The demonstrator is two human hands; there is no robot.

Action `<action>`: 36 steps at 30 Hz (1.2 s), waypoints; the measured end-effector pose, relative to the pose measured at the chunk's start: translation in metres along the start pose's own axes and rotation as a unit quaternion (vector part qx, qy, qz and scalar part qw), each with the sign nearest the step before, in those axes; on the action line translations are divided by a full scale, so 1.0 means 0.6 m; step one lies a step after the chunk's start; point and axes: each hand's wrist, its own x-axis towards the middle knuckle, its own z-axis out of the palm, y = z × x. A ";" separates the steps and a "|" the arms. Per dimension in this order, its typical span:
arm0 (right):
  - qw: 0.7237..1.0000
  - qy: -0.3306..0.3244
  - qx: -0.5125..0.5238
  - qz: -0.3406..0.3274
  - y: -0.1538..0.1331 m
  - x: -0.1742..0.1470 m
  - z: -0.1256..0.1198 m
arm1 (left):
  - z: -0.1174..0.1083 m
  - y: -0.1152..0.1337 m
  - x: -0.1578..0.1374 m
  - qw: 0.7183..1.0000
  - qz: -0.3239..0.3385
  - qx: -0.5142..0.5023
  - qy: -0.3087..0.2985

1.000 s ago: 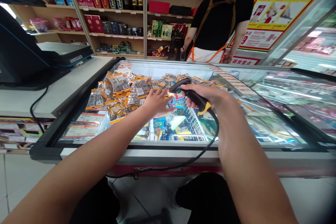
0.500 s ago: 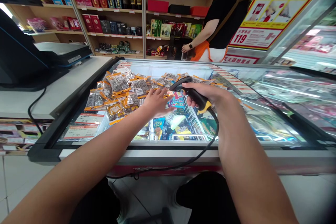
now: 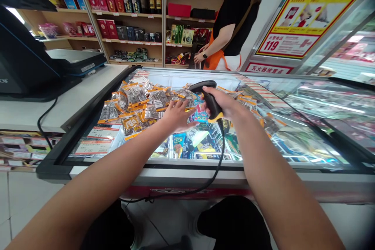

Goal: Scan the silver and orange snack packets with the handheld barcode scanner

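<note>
My right hand [image 3: 218, 103] is wrapped round the grip of a black and yellow barcode scanner [image 3: 213, 105], its head tilted to the left above the packets. A black cable hangs from the grip down over the freezer's front edge. To the left, my left hand [image 3: 178, 116] lies palm down with fingers spread, at the right side of a pile of small snack packets [image 3: 136, 93] with orange edges. Whether its fingertips touch a packet I cannot tell. The packets lie on the glass top of a chest freezer [image 3: 187, 172], and colourful frozen-food bags [image 3: 202, 140] show through the glass.
On the left stands a counter [image 3: 52, 115] with a black checkout machine [image 3: 26, 54]. Price labels [image 3: 96, 140] lie at the freezer's left end. Behind it are shelves of bottles and boxes [image 3: 129, 0] and a person in black with an orange apron [image 3: 231, 27].
My right hand has turned the scanner more upright, and its cable has swung left. My left hand stays almost in place. The person behind has shifted left in the view.
</note>
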 end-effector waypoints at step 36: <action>0.995 0.004 0.094 0.013 0.014 0.008 0.071 | -0.003 0.001 0.002 1.000 0.009 0.014 -0.004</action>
